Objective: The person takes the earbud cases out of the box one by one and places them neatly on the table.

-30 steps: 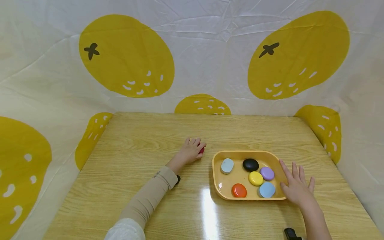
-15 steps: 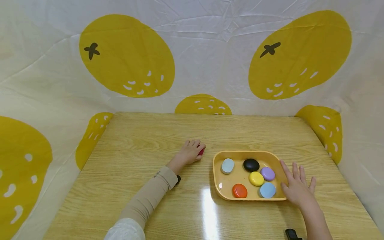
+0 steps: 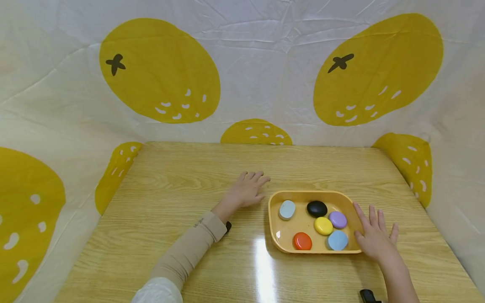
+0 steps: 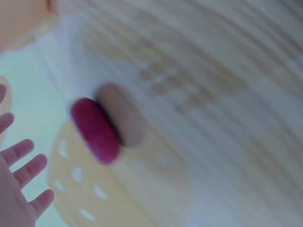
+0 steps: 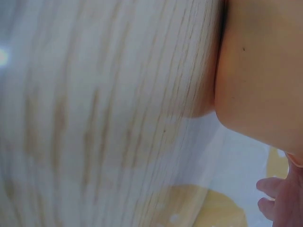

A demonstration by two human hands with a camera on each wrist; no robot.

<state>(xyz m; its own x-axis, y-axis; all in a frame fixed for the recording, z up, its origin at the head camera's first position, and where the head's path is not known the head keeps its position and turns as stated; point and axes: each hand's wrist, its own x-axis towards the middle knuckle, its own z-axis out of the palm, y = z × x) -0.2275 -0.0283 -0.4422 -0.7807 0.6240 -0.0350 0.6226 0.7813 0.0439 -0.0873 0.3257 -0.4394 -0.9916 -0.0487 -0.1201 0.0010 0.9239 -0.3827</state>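
Note:
My left hand (image 3: 246,189) reaches over the table left of the orange tray, fingers spread and apart from anything held. In the left wrist view a smooth magenta oval piece (image 4: 96,131) lies on the shiny tabletop, with the spread fingers (image 4: 31,170) off to one side. The head view hides that piece under the hand. At the tray's (image 3: 270,219) right end rests my right hand (image 3: 379,237), its fingers extended and touching the rim. The right wrist view shows the tray's outer wall (image 5: 260,71) and a few fingertips.
Inside the tray lie smooth rounded pieces: grey-white (image 3: 287,209), black (image 3: 316,208), yellow (image 3: 323,226), purple (image 3: 337,219), light blue (image 3: 337,240) and orange-red (image 3: 302,241). A white curtain (image 3: 261,84) with yellow fruit prints stands behind the wooden table (image 3: 182,168).
My left hand has let go of the magenta piece, spread its fingers and shifted slightly right, toward the tray. The piece no longer shows in the head view. The right hand stays put.

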